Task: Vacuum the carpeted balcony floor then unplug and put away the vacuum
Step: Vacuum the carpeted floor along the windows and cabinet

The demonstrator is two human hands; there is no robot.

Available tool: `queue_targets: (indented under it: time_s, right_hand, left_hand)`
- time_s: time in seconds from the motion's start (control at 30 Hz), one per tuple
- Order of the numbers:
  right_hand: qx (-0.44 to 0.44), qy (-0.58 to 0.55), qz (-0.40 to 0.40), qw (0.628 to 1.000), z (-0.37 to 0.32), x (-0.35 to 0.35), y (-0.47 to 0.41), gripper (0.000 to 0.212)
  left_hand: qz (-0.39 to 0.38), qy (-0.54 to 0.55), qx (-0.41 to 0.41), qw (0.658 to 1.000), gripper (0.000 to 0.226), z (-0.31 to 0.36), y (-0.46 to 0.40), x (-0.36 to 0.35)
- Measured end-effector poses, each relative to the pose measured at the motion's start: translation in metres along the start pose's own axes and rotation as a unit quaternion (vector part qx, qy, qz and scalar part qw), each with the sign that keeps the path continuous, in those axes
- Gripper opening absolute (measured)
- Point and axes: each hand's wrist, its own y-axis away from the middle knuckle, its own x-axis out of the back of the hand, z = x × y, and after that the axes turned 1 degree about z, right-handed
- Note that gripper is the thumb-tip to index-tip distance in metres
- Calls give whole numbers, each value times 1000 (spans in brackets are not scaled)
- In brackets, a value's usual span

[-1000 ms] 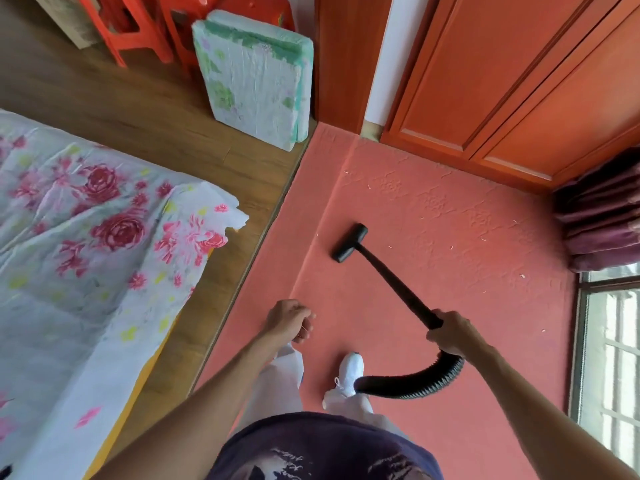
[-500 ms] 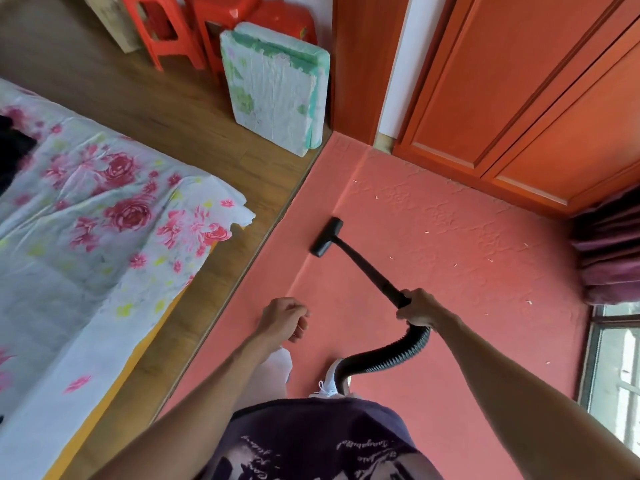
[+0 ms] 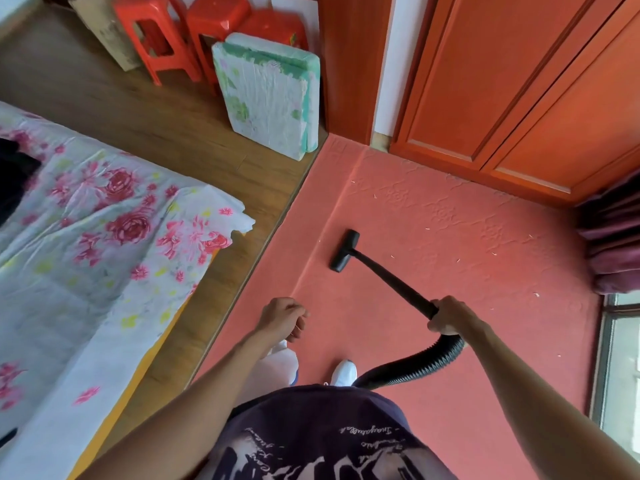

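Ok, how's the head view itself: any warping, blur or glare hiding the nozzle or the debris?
Head view: wide-angle warp bends the cabinet doors and wood floor edge; daylight from the window lights evenly, no glare on the carpet; nozzle and pale debris flecks are sharp; only frame edges look soft.

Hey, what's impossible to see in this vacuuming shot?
Head view only:
- Vacuum body and plug: hose vanishes behind the shirt.
- Left hand palm: turned away.
- Wand grip: covered by right hand.
- Carpet specks: too small to identify.
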Motion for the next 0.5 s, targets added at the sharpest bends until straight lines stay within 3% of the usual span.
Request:
queue_targets:
  time_s: [0.3, 0.5]
  right_hand:
    - [67, -60, 0, 996, -49, -11, -21, 45]
    - [43, -199, 8, 979, -4, -3, -23, 48]
  left_hand:
    - [38, 8, -5, 999, 20, 1, -3, 16]
    - [47, 12, 25, 999, 18, -17, -6, 23]
